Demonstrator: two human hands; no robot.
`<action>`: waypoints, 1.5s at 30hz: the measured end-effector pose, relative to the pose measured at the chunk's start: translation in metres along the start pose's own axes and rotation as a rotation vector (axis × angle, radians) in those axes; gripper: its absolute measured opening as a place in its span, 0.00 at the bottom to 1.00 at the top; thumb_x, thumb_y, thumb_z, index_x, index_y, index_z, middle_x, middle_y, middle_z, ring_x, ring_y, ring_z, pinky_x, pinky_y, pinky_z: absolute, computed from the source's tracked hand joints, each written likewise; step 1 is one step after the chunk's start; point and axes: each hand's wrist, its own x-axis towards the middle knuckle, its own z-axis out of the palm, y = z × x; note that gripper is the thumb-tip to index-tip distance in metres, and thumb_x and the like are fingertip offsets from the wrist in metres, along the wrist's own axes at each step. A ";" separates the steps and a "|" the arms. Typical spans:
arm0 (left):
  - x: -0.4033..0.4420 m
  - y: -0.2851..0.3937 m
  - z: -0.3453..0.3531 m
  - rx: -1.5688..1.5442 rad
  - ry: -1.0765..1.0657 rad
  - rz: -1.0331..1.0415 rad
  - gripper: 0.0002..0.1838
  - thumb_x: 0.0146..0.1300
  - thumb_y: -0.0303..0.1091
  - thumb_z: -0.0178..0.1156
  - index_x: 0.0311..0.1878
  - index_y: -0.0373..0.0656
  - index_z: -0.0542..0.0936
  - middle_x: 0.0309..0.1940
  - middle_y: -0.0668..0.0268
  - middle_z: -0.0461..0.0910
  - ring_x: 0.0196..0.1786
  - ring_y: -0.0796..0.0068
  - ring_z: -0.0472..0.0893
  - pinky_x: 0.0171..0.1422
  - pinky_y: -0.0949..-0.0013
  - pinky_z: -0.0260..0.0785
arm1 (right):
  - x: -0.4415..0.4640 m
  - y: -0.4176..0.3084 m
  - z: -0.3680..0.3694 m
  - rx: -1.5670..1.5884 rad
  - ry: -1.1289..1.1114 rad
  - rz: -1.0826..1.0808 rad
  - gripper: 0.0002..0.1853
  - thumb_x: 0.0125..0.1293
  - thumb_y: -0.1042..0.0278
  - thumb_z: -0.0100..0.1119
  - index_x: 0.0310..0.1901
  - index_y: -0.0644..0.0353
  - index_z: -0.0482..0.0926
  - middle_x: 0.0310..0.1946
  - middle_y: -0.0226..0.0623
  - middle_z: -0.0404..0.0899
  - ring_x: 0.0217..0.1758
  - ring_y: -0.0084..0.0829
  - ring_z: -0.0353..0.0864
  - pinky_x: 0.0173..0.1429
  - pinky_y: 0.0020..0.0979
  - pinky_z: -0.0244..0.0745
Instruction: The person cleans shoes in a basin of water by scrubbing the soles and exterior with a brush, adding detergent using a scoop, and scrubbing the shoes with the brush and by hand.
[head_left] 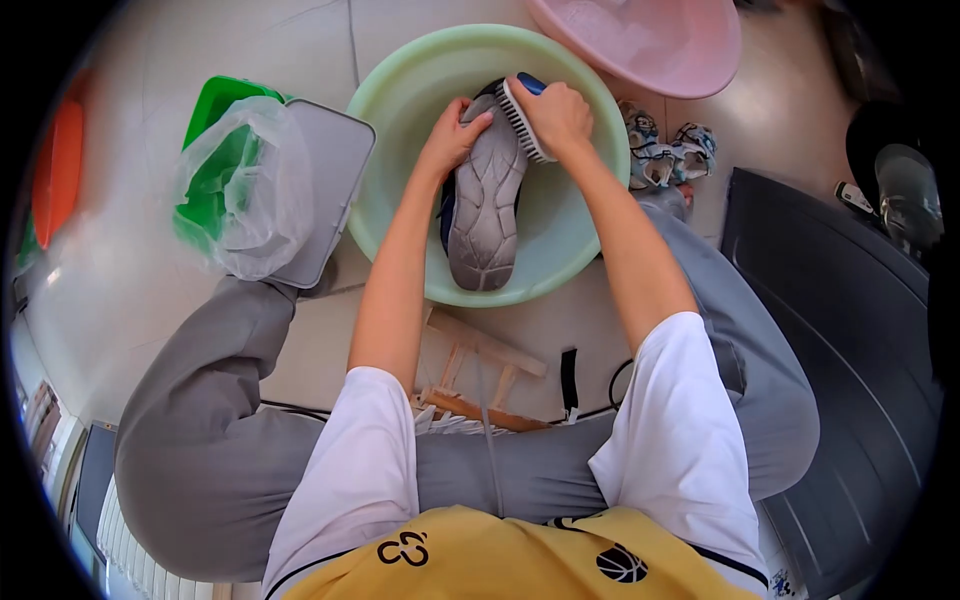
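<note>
A dark shoe with a grey patterned sole [484, 205] is held sole up over a pale green basin [385, 215]. My left hand [452, 138] grips the shoe near its far end, thumb on the sole. My right hand [556, 115] is closed around a blue-backed scrubbing brush [523, 125], whose pale bristles face the right edge of the sole near the far end. Some of the shoe's dark upper shows along its left side; the rest of it is hidden beneath the sole.
A pink basin [650, 45] is at the upper right, above patterned sandals [668, 150]. Left of the green basin is a green bin [205, 115] with a clear bag and grey lid [335, 160]. A wooden frame [480, 345] lies below; a black panel [830, 330] is right.
</note>
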 end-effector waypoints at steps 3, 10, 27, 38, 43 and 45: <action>0.006 -0.016 0.002 0.007 0.079 0.025 0.22 0.56 0.37 0.62 0.48 0.34 0.69 0.37 0.61 0.76 0.38 0.77 0.75 0.41 0.75 0.68 | -0.006 0.013 0.007 0.009 -0.031 0.002 0.36 0.50 0.33 0.51 0.32 0.69 0.80 0.34 0.55 0.79 0.41 0.50 0.79 0.46 0.42 0.73; 0.007 -0.025 0.006 -0.085 0.128 -0.057 0.24 0.51 0.37 0.65 0.46 0.30 0.71 0.34 0.58 0.76 0.34 0.75 0.75 0.37 0.74 0.69 | -0.085 0.034 -0.010 0.068 -0.303 0.041 0.38 0.50 0.36 0.52 0.32 0.76 0.78 0.31 0.64 0.76 0.39 0.57 0.78 0.45 0.43 0.73; 0.009 -0.037 0.009 -0.002 0.202 0.181 0.22 0.51 0.39 0.64 0.44 0.33 0.73 0.35 0.55 0.77 0.39 0.68 0.75 0.46 0.69 0.66 | -0.019 0.008 0.010 -0.069 -0.043 0.033 0.37 0.51 0.35 0.53 0.33 0.75 0.78 0.34 0.60 0.77 0.40 0.54 0.78 0.44 0.42 0.73; 0.002 -0.025 0.009 -0.048 0.139 0.178 0.20 0.56 0.38 0.61 0.46 0.34 0.72 0.38 0.61 0.75 0.40 0.76 0.72 0.46 0.74 0.65 | -0.088 0.016 0.008 -0.022 -0.188 -0.015 0.37 0.50 0.36 0.55 0.27 0.77 0.77 0.28 0.65 0.76 0.37 0.56 0.78 0.41 0.44 0.73; -0.007 -0.009 0.002 -0.133 0.143 0.204 0.17 0.58 0.37 0.60 0.46 0.36 0.72 0.38 0.64 0.76 0.41 0.79 0.72 0.46 0.77 0.64 | -0.018 0.004 0.014 0.017 0.062 0.010 0.37 0.50 0.35 0.54 0.29 0.76 0.78 0.28 0.61 0.77 0.36 0.54 0.79 0.41 0.42 0.74; -0.009 0.005 0.004 -0.085 0.196 0.257 0.17 0.58 0.37 0.60 0.44 0.36 0.72 0.37 0.63 0.77 0.40 0.78 0.73 0.45 0.75 0.65 | -0.009 0.000 0.007 0.079 0.130 0.047 0.37 0.50 0.35 0.54 0.30 0.75 0.78 0.28 0.61 0.77 0.36 0.54 0.79 0.41 0.42 0.74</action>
